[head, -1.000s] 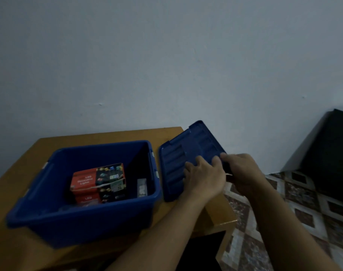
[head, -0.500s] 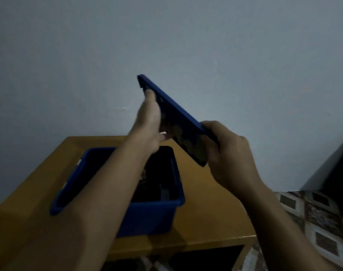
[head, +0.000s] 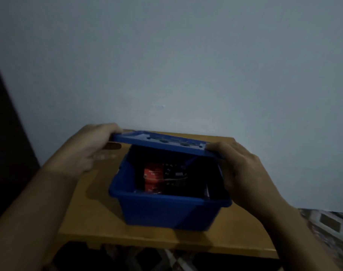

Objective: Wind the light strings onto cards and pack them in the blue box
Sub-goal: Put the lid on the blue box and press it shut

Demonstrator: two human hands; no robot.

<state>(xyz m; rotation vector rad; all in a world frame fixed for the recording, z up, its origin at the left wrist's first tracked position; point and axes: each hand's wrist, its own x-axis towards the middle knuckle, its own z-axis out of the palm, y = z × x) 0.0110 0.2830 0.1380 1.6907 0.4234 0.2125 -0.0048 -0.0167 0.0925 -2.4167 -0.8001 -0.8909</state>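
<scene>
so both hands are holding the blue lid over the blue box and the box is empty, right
Not quite: the blue box is not empty. The head view shows a red and black package inside it. The rest holds: the left hand and the right hand grip the blue lid over the box.

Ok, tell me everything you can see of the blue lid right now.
The blue lid is a flat rectangle, apparently hard plastic, with shallow moulded recesses on top and a down-turned rim. It hangs nearly level over the open blue box, not seated: a gap on the near side shows the inside. The left hand grips its left end, the right hand its right end.
</scene>
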